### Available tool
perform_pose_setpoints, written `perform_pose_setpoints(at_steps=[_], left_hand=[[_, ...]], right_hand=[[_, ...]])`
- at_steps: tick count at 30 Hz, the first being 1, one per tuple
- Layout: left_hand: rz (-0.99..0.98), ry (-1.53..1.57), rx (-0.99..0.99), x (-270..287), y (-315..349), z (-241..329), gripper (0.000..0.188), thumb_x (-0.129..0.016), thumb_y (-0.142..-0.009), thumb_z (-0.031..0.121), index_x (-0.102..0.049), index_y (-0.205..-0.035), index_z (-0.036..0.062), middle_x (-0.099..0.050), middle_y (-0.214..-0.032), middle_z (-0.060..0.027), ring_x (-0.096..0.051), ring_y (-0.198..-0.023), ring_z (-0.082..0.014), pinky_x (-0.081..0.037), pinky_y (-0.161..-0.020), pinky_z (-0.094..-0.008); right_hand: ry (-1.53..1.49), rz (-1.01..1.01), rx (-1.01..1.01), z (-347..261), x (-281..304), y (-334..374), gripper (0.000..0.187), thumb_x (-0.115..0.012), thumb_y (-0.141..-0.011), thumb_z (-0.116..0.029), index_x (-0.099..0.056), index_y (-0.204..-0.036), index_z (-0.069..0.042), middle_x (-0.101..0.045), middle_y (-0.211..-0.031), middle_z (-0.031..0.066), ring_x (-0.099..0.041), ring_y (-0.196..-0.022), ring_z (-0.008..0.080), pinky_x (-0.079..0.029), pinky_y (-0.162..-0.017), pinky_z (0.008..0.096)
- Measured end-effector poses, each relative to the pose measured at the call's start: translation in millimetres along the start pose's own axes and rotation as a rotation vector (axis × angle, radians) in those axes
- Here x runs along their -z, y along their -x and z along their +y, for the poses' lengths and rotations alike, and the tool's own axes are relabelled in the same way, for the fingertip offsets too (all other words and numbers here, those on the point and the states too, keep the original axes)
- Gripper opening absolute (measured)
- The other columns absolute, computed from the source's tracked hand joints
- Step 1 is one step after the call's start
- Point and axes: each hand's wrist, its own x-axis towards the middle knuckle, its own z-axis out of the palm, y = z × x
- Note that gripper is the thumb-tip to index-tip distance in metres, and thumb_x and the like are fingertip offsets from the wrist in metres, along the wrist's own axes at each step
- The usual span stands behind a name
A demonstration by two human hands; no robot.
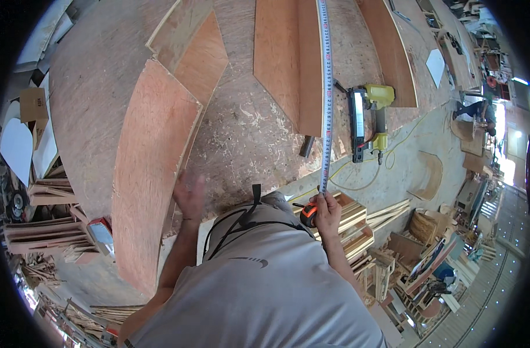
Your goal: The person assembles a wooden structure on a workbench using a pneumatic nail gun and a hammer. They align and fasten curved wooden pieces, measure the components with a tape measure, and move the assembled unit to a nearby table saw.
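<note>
My right hand [328,216] is closed round a tape measure [308,214] with an orange and black case. Its pale blade [326,104] runs straight away from me, along the right edge of an angled plywood piece [279,64], past the top of the view. My left hand [189,197], smeared by motion, is beside the right edge of a long plywood panel [152,156]; whether it touches the panel I cannot tell. Right of the blade a yellow and black nail gun [372,110] lies on the worn worktable [236,139].
Further plywood pieces lie on the table, one at the top [189,46] and one at the right [389,52]. A yellow air hose [392,159] loops below the nail gun. Slatted wooden frames [352,223] stand at my right, stacked boards [44,235] at my left. Another person [479,113] is far right.
</note>
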Motion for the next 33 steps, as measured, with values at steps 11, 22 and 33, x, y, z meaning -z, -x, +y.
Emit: perform_pose_setpoints(at_steps=[11,22,33], left_hand=[[0.0,0.637,0.005,16,-5,-5,0.059,-0.035,-0.101,0.046,-0.036,-0.141,0.0026,-0.041,-0.143,-0.0153,-0.046,-0.124,-0.027,-0.048,-0.092,-0.0464],[0.152,0.795,0.034,-15,-92,48,0.058,-0.041,-0.1,0.047,-0.037,-0.142,0.0076,-0.052,-0.136,-0.0138,-0.048,-0.126,-0.0235,-0.037,-0.096,-0.0403],[-0.159,0.785,0.489,-93,-352,132,0.078,-0.054,-0.094,0.053,-0.029,-0.148,0.0027,-0.041,-0.146,-0.0132,-0.044,-0.131,-0.0263,-0.037,-0.105,-0.0419]], right_hand=[[0.085,0.014,0.015,1,0,2,0.025,-0.051,-0.1,-0.019,-0.066,-0.103,0.001,-0.068,-0.081,0.0048,-0.062,-0.074,0.0095,-0.049,-0.066,0.0261],[-0.031,0.096,0.079,4,18,3,0.023,-0.051,-0.099,-0.017,-0.065,-0.098,0.001,-0.066,-0.079,0.0056,-0.062,-0.071,0.0112,-0.051,-0.065,0.0271],[-0.301,0.046,0.194,-28,24,0,0.02,-0.057,-0.098,-0.017,-0.064,-0.096,0.001,-0.066,-0.08,0.0053,-0.061,-0.071,0.0099,-0.05,-0.064,0.0254]])
